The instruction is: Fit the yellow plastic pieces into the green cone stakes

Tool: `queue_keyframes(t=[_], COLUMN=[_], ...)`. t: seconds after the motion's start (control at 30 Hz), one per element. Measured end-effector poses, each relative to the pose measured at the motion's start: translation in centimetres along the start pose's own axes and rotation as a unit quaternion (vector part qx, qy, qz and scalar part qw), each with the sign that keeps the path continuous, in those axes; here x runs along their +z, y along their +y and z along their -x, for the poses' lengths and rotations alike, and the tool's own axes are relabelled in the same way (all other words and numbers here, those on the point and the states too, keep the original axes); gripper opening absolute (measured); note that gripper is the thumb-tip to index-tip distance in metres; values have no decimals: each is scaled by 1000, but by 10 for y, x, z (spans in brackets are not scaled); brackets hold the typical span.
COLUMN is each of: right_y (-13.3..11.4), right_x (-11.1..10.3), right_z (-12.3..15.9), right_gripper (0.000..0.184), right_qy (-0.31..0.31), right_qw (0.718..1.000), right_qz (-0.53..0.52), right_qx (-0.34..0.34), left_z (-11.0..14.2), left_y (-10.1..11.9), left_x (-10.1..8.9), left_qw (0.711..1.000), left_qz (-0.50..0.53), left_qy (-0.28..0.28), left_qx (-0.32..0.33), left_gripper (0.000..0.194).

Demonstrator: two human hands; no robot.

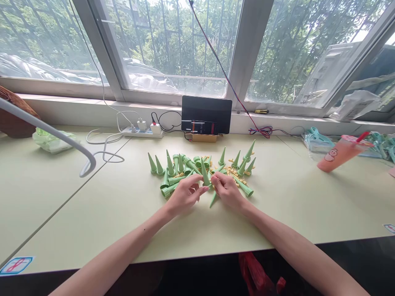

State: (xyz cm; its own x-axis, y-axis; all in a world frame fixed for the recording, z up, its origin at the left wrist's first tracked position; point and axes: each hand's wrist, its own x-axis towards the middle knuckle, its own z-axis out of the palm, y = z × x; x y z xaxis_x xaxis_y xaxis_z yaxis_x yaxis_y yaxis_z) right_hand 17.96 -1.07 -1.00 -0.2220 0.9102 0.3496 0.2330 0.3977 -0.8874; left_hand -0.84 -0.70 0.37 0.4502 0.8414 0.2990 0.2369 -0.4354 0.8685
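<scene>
My left hand (185,193) grips a green plastic cone spike (205,174) near its base, thumb on one side and fingers on the other, with the tip pointing up. Close beside it, my right hand (227,189) is closed in a pinch by the cone's lower part; whatever lies between those fingertips is hidden. Below the hands, another green cone (212,199) lies with its point toward me. Several more green cones (170,163) stand or lie around both hands. Small yellow plastic pieces (230,169) are scattered among them.
Behind the pile, a phone (203,127) leans on a black tablet (206,107). A power strip (143,131) with cables is at back left. A white curved bar (49,129) crosses the left side. On the right stands a pink drink cup (341,154), near teal items (317,139).
</scene>
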Motion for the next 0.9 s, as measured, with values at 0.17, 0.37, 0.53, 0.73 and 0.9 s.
queue_keyframes(t=[0.17, 0.37, 0.53, 0.73, 0.9], right_y=[0, -1, 0, -1, -2], right_x=[0, -1, -2, -3, -1], right_z=[0, 0, -1, -1, 0], right_gripper=[44, 44, 43, 42, 42], right_qy=[2, 3, 5, 8, 6], right_qw=[1000, 1000, 999, 998, 998], right_qz=[2, 7, 25, 52, 46], right_qx=[0, -7, -23, -44, -39], left_z=[-1, 0, 0, 0, 0], left_y=[-5, -5, -5, -5, -5], left_x=[2, 2, 2, 2, 1], left_qw=[997, 996, 995, 992, 987], left_qz=[-46, -59, -68, -79, -104], left_qy=[11, 19, 20, 22, 22], left_qx=[54, 69, 77, 95, 123], left_gripper=[17, 13, 12, 6, 2])
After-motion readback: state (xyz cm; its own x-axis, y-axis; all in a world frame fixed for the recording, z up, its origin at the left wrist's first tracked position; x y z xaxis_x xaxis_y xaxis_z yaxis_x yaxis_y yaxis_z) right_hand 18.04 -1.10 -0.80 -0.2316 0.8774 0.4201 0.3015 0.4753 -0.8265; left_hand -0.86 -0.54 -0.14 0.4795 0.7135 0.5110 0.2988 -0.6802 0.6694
